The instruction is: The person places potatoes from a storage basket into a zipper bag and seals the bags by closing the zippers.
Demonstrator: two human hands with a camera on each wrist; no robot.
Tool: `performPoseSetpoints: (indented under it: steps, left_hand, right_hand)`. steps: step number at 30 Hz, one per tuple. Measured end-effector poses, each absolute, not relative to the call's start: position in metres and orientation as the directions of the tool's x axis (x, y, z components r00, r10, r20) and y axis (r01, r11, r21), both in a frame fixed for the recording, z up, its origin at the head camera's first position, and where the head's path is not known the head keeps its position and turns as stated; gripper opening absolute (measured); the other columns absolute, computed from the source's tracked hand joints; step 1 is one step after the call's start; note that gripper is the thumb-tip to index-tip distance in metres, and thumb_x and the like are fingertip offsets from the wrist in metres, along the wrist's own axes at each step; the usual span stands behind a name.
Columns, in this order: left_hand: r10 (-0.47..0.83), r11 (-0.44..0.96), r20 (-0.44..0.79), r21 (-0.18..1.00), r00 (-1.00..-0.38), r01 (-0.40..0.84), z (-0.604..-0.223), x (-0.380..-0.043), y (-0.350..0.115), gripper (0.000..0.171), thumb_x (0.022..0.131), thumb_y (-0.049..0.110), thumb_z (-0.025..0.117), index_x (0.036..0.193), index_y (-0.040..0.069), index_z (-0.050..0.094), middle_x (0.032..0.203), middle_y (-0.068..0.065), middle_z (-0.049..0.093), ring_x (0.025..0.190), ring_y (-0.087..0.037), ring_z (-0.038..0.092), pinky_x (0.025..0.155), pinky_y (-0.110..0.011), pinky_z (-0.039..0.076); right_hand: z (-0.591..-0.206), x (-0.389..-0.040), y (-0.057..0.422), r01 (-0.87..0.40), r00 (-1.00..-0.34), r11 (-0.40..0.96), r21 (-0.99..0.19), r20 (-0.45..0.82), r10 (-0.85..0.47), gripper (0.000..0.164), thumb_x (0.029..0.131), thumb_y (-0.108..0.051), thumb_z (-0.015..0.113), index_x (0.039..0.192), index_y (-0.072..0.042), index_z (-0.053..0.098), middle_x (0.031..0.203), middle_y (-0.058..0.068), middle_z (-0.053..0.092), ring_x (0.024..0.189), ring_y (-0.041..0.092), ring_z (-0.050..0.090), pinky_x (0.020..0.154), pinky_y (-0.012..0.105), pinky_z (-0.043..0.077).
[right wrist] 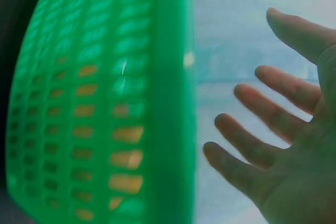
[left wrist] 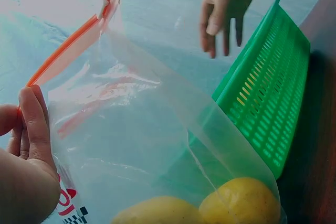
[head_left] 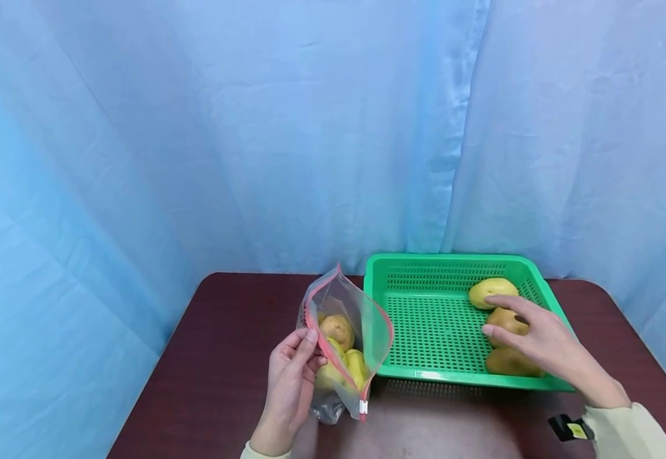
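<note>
My left hand [head_left: 295, 373] pinches the pink rim of a clear zip bag [head_left: 374, 331] between thumb and fingers. The bag's mouth gapes, and a white slider hangs at its near corner. Inside it lie several potatoes [head_left: 337, 331], some yellower than others; two show low in the bag in the left wrist view. Over the right end of a green basket [head_left: 424, 375], my right hand [head_left: 545, 335] hovers with thumb and fingers spread, holding nothing. Below and beside it are a pale yellow potato [head_left: 492, 292] and two browner potatoes [head_left: 510, 362], partly hidden by the hand.
The basket and bag stand side by side on a dark red-brown table [head_left: 212, 363], the bag's edge overlapping the basket's left side. Pale blue curtains [head_left: 310, 140] hang behind the table and along both sides. A black strap [head_left: 564, 428] shows at the right wrist.
</note>
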State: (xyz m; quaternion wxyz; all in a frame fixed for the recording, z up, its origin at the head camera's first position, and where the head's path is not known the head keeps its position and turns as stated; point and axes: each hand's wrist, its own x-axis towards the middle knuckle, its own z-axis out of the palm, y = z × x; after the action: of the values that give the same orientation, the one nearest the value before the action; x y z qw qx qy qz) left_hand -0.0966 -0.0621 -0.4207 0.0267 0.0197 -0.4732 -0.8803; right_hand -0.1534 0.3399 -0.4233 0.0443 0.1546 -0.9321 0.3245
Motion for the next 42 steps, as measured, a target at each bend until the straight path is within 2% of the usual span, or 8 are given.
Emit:
performPoseSetpoints:
  steps: [7, 13, 18, 21, 24, 30, 34, 42]
  left_hand:
    - [-0.059, -0.554, 0.001, 0.832, -0.998, 0.034, -0.424, -0.097, -0.066, 0.016, 0.105, 0.006, 0.058, 0.094, 0.011, 0.069, 0.083, 0.003, 0.066, 0.072, -0.004, 0.063, 0.065, -0.015, 0.054]
    - [-0.056, -0.561, 0.006, 0.827, -0.998, 0.037, -0.424, -0.098, -0.065, 0.016, 0.105, 0.006, 0.058, 0.094, 0.011, 0.069, 0.083, 0.003, 0.066, 0.072, -0.004, 0.063, 0.064, -0.015, 0.055]
    - [-0.050, -0.556, 0.001, 0.831, -0.999, 0.029, -0.424, -0.096, -0.064, 0.016, 0.105, 0.006, 0.058, 0.094, 0.011, 0.069, 0.083, 0.003, 0.067, 0.072, -0.004, 0.063, 0.064, -0.015, 0.055]
    - [-0.053, -0.551, -0.003, 0.834, -0.999, 0.027, -0.424, -0.096, -0.063, 0.015, 0.105, 0.006, 0.059, 0.095, 0.011, 0.069, 0.083, 0.003, 0.067, 0.072, -0.004, 0.063, 0.064, -0.015, 0.055]
    - [-0.056, -0.551, -0.015, 0.834, -0.998, 0.018, -0.424, -0.096, -0.062, 0.014, 0.105, 0.006, 0.059, 0.095, 0.011, 0.068, 0.083, 0.002, 0.067, 0.072, -0.004, 0.063, 0.064, -0.015, 0.055]
    - [-0.057, -0.547, -0.030, 0.837, -0.998, 0.006, -0.424, -0.093, -0.064, 0.013, 0.105, 0.006, 0.059, 0.096, 0.009, 0.068, 0.084, 0.002, 0.068, 0.072, -0.005, 0.063, 0.064, -0.015, 0.055]
    - [-0.059, -0.543, -0.016, 0.839, -0.998, 0.018, -0.424, -0.091, -0.065, 0.013, 0.105, 0.006, 0.059, 0.096, 0.009, 0.069, 0.084, 0.001, 0.068, 0.072, -0.005, 0.063, 0.064, -0.016, 0.055]
    - [-0.053, -0.554, -0.001, 0.832, -0.999, 0.029, -0.422, -0.091, -0.062, 0.013, 0.104, 0.006, 0.059, 0.096, 0.009, 0.069, 0.084, 0.001, 0.068, 0.073, -0.006, 0.063, 0.065, -0.016, 0.055]
  right_hand:
    - [-0.437, -0.160, 0.354, -0.248, -0.951, 0.806, -0.538, -0.026, -0.309, 0.076, 0.095, -0.046, 0.074, 0.146, 0.005, 0.049, 0.142, 0.031, 0.053, 0.125, 0.052, 0.053, 0.086, 0.064, 0.052]
    - [-0.440, -0.161, 0.355, -0.229, -0.931, 0.792, -0.565, -0.110, -0.347, 0.079, 0.095, -0.049, 0.073, 0.147, 0.005, 0.046, 0.143, 0.031, 0.051, 0.125, 0.051, 0.054, 0.086, 0.061, 0.053]
    - [-0.440, -0.158, 0.352, -0.245, -0.923, 0.760, -0.602, -0.094, -0.372, 0.070, 0.096, -0.043, 0.073, 0.144, 0.002, 0.050, 0.142, 0.027, 0.053, 0.124, 0.047, 0.056, 0.086, 0.055, 0.055]
    - [-0.441, -0.159, 0.347, -0.301, -0.902, 0.702, -0.646, -0.046, -0.429, 0.047, 0.097, -0.036, 0.075, 0.124, 0.000, 0.060, 0.118, 0.021, 0.061, 0.104, 0.033, 0.061, 0.074, 0.039, 0.051]
    - [-0.444, -0.159, 0.344, -0.334, -0.884, 0.662, -0.671, -0.020, -0.466, 0.040, 0.096, -0.032, 0.076, 0.119, -0.003, 0.061, 0.112, 0.014, 0.062, 0.097, 0.024, 0.061, 0.071, 0.032, 0.049]
    - [-0.451, -0.160, 0.338, -0.315, -0.894, 0.702, -0.639, -0.050, -0.446, 0.066, 0.094, -0.039, 0.078, 0.140, 0.002, 0.056, 0.135, 0.020, 0.061, 0.115, 0.036, 0.063, 0.084, 0.044, 0.056]
    - [-0.455, -0.163, 0.335, -0.338, -0.897, 0.726, -0.599, -0.028, -0.441, 0.068, 0.091, -0.041, 0.079, 0.140, 0.001, 0.058, 0.136, 0.019, 0.062, 0.118, 0.038, 0.062, 0.085, 0.047, 0.056]
    - [-0.460, -0.174, 0.336, -0.365, -0.877, 0.751, -0.550, -0.066, -0.475, 0.073, 0.086, -0.042, 0.084, 0.138, 0.003, 0.060, 0.128, 0.016, 0.065, 0.104, 0.026, 0.062, 0.074, 0.038, 0.051]
